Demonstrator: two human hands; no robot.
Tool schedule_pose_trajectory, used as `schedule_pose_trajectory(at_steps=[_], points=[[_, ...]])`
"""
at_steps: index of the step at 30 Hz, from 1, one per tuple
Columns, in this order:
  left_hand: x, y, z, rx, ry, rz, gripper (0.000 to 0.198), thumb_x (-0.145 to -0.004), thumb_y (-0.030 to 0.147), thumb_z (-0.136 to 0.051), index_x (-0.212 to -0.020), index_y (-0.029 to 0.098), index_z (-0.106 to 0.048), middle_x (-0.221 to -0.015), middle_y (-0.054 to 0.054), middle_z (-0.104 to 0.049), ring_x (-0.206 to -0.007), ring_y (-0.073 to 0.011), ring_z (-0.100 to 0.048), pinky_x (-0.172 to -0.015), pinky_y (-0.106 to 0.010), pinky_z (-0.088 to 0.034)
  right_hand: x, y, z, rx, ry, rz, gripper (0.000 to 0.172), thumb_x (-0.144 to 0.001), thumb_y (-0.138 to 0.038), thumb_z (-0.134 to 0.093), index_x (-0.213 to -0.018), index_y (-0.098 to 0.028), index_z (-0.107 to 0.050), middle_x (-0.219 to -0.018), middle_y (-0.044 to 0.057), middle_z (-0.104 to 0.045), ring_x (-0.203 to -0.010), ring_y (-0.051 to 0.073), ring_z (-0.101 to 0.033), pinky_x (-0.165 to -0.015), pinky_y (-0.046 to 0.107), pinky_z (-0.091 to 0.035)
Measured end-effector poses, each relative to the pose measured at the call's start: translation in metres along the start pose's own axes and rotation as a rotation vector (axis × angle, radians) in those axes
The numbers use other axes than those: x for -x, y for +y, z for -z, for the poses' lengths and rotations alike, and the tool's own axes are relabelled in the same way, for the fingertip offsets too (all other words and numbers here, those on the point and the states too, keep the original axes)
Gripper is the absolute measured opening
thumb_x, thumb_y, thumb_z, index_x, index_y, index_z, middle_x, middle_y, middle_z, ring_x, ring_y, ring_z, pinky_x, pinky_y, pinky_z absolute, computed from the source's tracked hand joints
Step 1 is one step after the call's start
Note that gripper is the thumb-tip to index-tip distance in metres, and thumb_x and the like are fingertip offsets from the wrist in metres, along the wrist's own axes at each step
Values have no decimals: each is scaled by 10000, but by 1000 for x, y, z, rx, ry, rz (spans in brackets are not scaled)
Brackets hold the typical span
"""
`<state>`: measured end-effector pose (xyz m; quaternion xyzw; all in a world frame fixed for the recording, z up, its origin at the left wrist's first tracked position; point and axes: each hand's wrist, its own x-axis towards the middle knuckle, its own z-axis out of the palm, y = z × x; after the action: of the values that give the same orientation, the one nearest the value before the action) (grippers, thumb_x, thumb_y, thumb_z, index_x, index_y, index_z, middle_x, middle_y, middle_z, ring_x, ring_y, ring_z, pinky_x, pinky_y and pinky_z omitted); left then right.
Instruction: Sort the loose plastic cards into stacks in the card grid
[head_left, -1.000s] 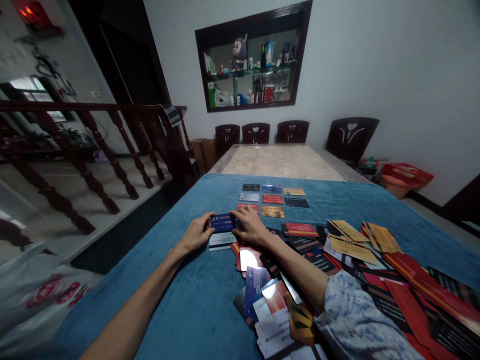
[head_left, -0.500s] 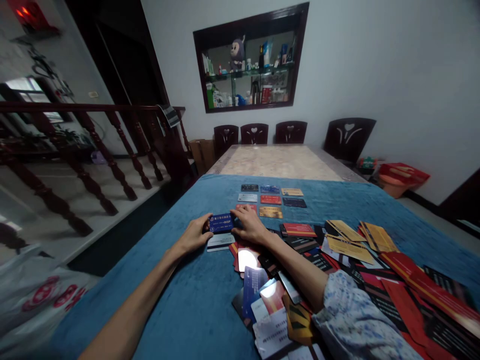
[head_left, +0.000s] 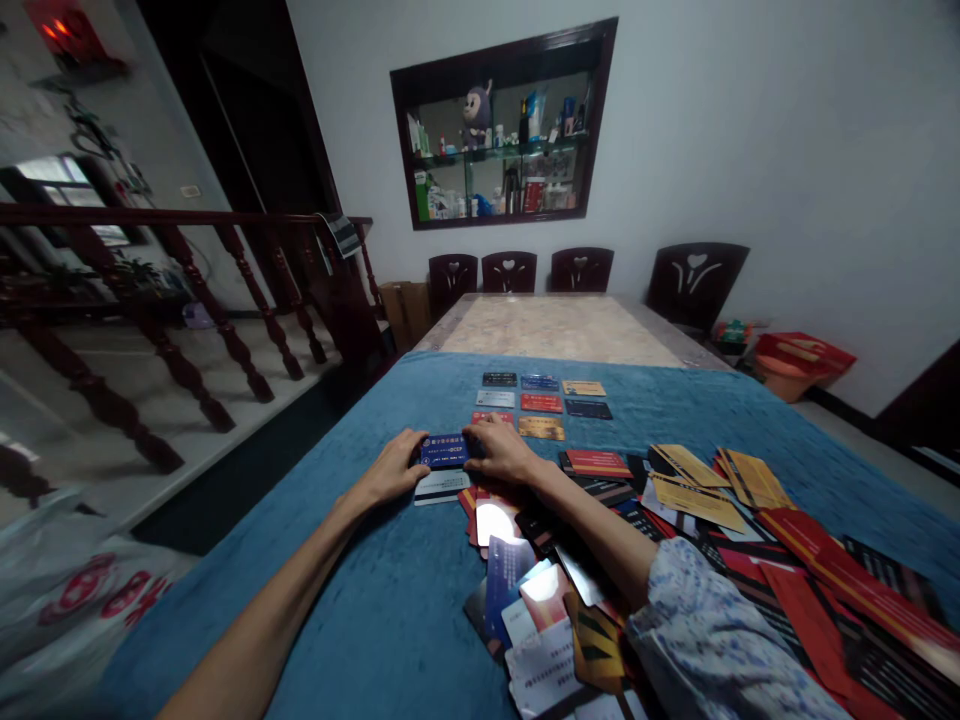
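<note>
by the desk (head_left: 555,325), i see a person's left hand (head_left: 390,470) and right hand (head_left: 502,450) pinching a blue card (head_left: 444,451), one at each end. the hands are apart, with the card between them. i can't tell if the card touches the blue cloth (head_left: 390,600) below. a silver card (head_left: 441,488) lies just beside it, on the near side. past the hands are rows of cards: a yellow card (head_left: 583,388) in the far row, a red card (head_left: 541,403) in the middle row, a gold card (head_left: 541,428) in the near row. the right arm reaches over a big messy heap of cards (head_left: 697,498).
</note>
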<state>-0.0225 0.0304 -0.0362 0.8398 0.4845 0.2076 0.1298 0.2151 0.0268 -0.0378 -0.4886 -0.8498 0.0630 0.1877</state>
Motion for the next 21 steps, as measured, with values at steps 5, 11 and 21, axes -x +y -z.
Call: schedule_pose_trajectory(at_steps=[5,11,21], points=[[-2,8,6,-13,-50,-9,498,-735,221,-639,-1226,148,-599,-1031,-82,-619,-938,-229,-610,-893,-361,-491,-2,-1,17,52,-57,-9,438,-736,-405,-790,-1113,-208,-686,-1101,103,-683,-1075,297,-510,-785,350,-410],[-12,18,12,-58,-92,-40,463,-740,260,-644,-1183,128,-617,-1031,-87,-616,-952,-242,-606,-898,-360,-483,-2,5,37,38,-99,20,361,-746,-407,-772,-1033,-201,-700,-1056,69,-702,-1050,282,-532,-745,311,-408],[-45,40,5,-75,-93,-77,416,-742,252,-677,-1143,147,-645,-1044,-98,-618,-935,-241,-610,-882,-365,-490,2,36,56,59,-87,30,356,-725,-381,-790,-1010,-182,-715,-976,81,-719,-1004,281,-557,-779,320,-413]])
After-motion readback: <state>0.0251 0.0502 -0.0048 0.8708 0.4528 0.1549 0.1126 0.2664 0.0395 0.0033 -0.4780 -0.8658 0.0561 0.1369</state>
